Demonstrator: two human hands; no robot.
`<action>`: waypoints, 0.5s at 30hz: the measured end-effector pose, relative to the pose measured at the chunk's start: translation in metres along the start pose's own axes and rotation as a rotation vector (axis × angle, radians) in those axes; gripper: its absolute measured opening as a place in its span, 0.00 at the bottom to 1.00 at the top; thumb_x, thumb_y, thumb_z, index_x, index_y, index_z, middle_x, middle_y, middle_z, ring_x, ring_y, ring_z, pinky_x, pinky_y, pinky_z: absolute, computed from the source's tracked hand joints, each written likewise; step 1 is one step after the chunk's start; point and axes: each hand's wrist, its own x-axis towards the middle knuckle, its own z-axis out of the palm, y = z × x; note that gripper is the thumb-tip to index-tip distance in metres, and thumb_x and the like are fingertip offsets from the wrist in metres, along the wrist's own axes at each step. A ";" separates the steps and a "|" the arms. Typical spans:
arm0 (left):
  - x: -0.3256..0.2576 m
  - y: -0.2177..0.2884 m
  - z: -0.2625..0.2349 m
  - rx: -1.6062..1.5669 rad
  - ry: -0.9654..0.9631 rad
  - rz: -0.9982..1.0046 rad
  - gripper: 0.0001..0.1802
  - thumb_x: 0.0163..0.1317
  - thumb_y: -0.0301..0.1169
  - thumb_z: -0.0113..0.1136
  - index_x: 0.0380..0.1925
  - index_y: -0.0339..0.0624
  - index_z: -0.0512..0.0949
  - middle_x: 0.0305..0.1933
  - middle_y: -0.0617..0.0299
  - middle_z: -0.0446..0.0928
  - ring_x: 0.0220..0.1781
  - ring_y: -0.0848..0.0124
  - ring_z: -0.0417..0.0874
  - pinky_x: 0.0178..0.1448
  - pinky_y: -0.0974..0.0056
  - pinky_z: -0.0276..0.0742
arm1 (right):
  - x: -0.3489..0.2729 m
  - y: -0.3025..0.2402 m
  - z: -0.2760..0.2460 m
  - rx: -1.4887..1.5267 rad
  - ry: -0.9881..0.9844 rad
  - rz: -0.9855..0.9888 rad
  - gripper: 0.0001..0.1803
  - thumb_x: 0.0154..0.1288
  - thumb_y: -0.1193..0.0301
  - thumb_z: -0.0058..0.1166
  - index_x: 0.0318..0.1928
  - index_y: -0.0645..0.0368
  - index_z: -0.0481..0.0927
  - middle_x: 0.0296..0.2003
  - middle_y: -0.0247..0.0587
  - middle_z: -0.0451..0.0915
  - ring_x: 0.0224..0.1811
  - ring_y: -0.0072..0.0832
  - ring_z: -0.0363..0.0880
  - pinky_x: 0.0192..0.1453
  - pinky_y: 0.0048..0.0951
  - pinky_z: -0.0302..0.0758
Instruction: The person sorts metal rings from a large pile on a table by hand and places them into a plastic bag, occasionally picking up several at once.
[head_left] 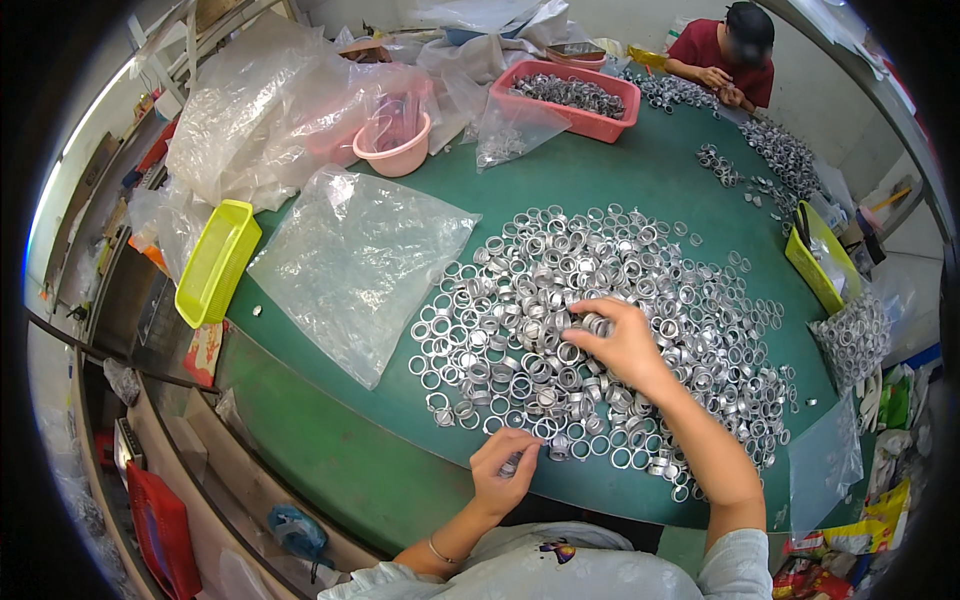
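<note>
A broad heap of silver metal rings (540,265) covers the middle of the green table. Over its centre, my right hand (630,350) curls thumb and forefinger around a few metal rings (597,325); the other fingers are partly hidden behind. My left hand (503,472) is closed at the near table edge, below the heap. Metal rings (511,464) show between its fingers and palm, though how many I cannot tell. Left of the heap, a clear plastic bag (360,265) lies flat.
A yellow-green basket (218,262) stands at left, another basket (822,262) at right. Behind are a pink basin (393,150) and a red tub (612,125) of metal parts. Across the table, a person (725,55) handles small parts. A filled clear bag (855,340) sits at right.
</note>
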 end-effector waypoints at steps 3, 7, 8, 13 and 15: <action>0.000 -0.001 0.001 0.067 -0.021 0.068 0.07 0.47 0.14 0.60 0.28 0.33 0.79 0.27 0.56 0.77 0.26 0.67 0.78 0.30 0.70 0.73 | 0.005 0.011 0.015 -0.471 0.104 -0.269 0.18 0.47 0.68 0.65 0.38 0.65 0.78 0.32 0.47 0.76 0.30 0.41 0.75 0.36 0.34 0.72; -0.001 -0.002 0.001 0.100 -0.026 0.068 0.08 0.46 0.15 0.61 0.29 0.34 0.79 0.27 0.56 0.76 0.25 0.68 0.78 0.28 0.70 0.73 | 0.005 0.006 0.005 -0.060 0.076 -0.124 0.16 0.50 0.68 0.65 0.38 0.64 0.77 0.29 0.40 0.77 0.28 0.30 0.75 0.36 0.31 0.72; -0.001 -0.002 0.001 0.103 -0.017 0.076 0.09 0.45 0.15 0.61 0.29 0.34 0.79 0.27 0.56 0.76 0.25 0.68 0.78 0.28 0.70 0.73 | 0.002 0.004 -0.006 0.226 -0.049 0.019 0.14 0.55 0.68 0.61 0.40 0.62 0.75 0.26 0.36 0.75 0.25 0.24 0.72 0.27 0.25 0.70; -0.002 -0.002 0.003 0.111 0.024 0.092 0.08 0.46 0.15 0.61 0.29 0.34 0.79 0.26 0.56 0.76 0.24 0.69 0.78 0.27 0.70 0.73 | -0.032 0.013 -0.038 1.339 -0.274 0.116 0.17 0.61 0.68 0.49 0.49 0.61 0.67 0.40 0.49 0.69 0.27 0.25 0.69 0.12 0.15 0.62; -0.001 -0.002 0.005 0.129 0.039 0.105 0.08 0.46 0.15 0.61 0.28 0.35 0.80 0.26 0.57 0.76 0.24 0.68 0.78 0.27 0.70 0.73 | -0.047 0.016 -0.044 1.517 -0.230 0.199 0.13 0.63 0.68 0.48 0.47 0.58 0.68 0.41 0.47 0.69 0.30 0.27 0.69 0.11 0.16 0.64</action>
